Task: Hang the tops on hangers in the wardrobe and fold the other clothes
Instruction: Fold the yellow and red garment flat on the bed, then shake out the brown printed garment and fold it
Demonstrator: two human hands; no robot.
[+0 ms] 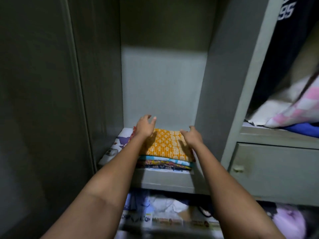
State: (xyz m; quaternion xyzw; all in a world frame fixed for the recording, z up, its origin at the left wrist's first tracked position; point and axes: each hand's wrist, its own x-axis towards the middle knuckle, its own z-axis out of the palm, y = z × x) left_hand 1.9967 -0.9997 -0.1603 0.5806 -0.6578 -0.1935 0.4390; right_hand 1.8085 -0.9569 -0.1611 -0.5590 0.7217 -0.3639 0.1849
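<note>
Folded clothes (165, 149) at frame centre on the shelf (165, 180), open space above; left hand (145, 126) and right hand (192, 138), fingers spread, holding nothing.

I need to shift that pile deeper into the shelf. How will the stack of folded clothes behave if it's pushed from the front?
The stack of folded clothes is soft cloth, so it would likely bunch rather than slide as a block. The orange printed piece on top may slip off the layers beneath. The paper shelf liner under it could wrinkle.
</note>
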